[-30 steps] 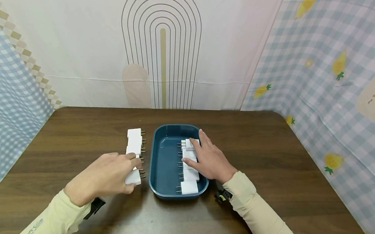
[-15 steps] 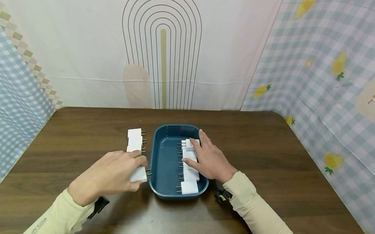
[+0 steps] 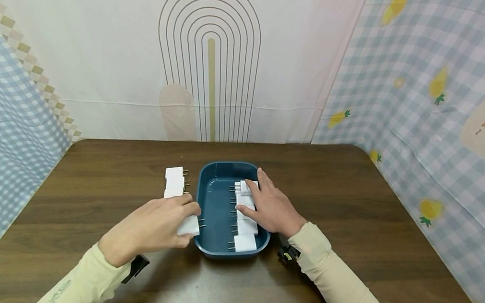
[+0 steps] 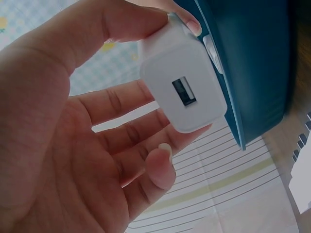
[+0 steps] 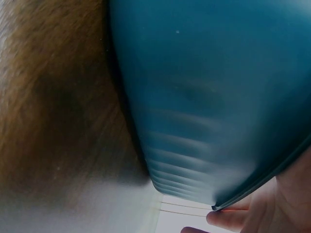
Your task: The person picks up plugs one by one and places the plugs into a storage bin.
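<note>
A white two-pin USB charger (image 3: 189, 225) is pinched between the thumb and fingers of my left hand (image 3: 149, 227), above the left rim of a dark blue tray (image 3: 214, 245). Its pins point right, over the tray. The left wrist view shows the USB slot in the charger (image 4: 160, 73). Inside the tray, several more white chargers (image 3: 245, 242) form a column along the right side, pins facing left. My right hand (image 3: 272, 209) lies across the tray's right rim with fingers extended, some over the far chargers, which it partly hides.
Left of the tray, a column of white chargers (image 3: 174, 184) sits on the brown wooden table (image 3: 111, 169), its near end hidden by my left hand. Patterned cloths (image 3: 292, 79) hang behind and at both sides.
My left hand has lifted a charger from the near end of the left column and carried it right to the tray's edge. The right hand stays in place.
</note>
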`<action>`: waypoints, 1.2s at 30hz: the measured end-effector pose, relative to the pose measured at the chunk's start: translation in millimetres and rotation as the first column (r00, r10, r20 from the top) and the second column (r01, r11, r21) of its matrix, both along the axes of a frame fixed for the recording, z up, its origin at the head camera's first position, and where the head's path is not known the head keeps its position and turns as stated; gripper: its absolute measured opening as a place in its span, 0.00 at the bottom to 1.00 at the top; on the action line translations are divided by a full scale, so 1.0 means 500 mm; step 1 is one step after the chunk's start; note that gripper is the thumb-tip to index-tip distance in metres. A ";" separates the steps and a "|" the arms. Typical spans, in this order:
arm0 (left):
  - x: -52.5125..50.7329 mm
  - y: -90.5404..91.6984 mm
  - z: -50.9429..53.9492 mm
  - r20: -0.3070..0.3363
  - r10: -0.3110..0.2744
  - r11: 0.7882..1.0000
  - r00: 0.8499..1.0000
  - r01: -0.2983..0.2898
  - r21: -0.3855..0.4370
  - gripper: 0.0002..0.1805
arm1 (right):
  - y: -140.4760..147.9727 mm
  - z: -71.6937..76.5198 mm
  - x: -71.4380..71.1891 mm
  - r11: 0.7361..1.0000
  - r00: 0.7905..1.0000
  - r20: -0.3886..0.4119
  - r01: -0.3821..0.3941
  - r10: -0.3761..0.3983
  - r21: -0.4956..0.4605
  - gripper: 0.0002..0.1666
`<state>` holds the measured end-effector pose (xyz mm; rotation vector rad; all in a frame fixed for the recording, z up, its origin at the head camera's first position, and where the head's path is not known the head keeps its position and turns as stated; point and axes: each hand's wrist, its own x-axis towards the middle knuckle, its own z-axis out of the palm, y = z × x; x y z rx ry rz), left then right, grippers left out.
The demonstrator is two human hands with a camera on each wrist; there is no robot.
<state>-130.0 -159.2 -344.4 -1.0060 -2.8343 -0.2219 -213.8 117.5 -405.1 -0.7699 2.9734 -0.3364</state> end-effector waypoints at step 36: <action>-0.027 0.057 -0.026 -0.037 -0.067 0.997 0.997 0.065 -0.049 0.24 | -0.001 0.001 -0.002 1.000 1.000 0.007 0.008 -0.008 0.014 0.50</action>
